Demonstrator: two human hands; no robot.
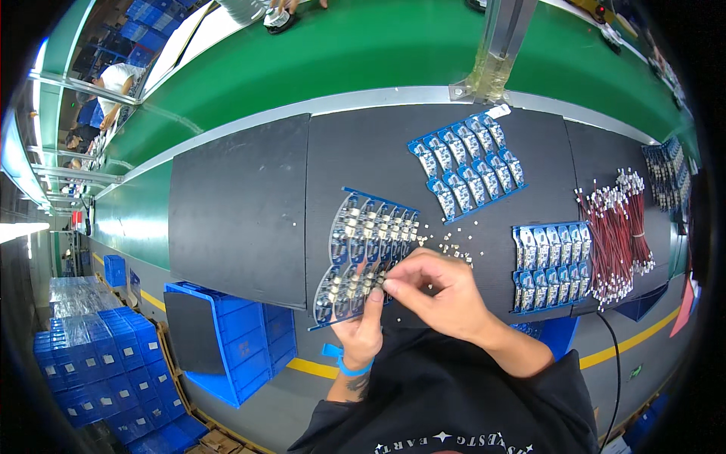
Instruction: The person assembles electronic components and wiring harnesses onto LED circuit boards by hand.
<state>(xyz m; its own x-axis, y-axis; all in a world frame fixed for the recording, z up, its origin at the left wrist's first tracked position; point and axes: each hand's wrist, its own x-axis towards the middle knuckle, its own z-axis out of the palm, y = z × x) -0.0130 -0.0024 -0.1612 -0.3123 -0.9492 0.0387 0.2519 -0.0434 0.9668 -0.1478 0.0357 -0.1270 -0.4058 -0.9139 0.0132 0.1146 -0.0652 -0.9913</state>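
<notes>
A panel of blue circuit boards (361,227) with pale and dark components is tilted up off the near side of the black mat. My left hand (364,333), with a blue band at the wrist, holds its lower part from beneath, the thumb up by the near right edge. My right hand (446,296) is closed in a pinch at that same edge, close to the left thumb. Whatever lies between its fingertips is too small to make out. Small white pieces (456,250) are scattered on the mat just beyond my right hand.
Another board panel (467,165) lies farther back, and one (550,266) lies right. Beside it are bundles of red wires with white connectors (612,234). A metal post (499,53) rises at the mat's far edge. Blue crates (234,344) stand below the table at left.
</notes>
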